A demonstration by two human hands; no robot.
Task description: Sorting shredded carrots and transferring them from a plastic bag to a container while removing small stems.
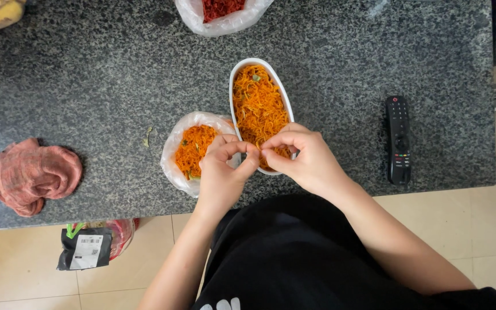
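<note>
Nearest the lower edge of the frame, both forearms rise from the dark-clothed torso and meet at centre. The left hand [222, 169] and the right hand [305, 161] are pinched together, thumb and forefinger tips touching, over the near end of the white oval dish [233, 77]. Whatever they grasp between them is too small to make out; it is likely a single orange strand or a green fleck.

The dish sits at centre frame, its long axis running away from the person, filled with orange shredded strands [258, 106]. Just beside it on the left, touching or nearly so, lies an open clear plastic bag [173, 146] holding a smaller heap of the same strands with green bits among them.

Judgement: the picking is best kept low over the dish rim, so that a dropped piece lands in dish or bag and not on the speckled granite counter [87, 86], where one green scrap [147, 136] already lies.

At left, well apart, rests a crumpled pink cloth [30, 175]. At right lies a black remote control [398, 140]. At the top centre, a second bag [225, 14] holds red material.
</note>
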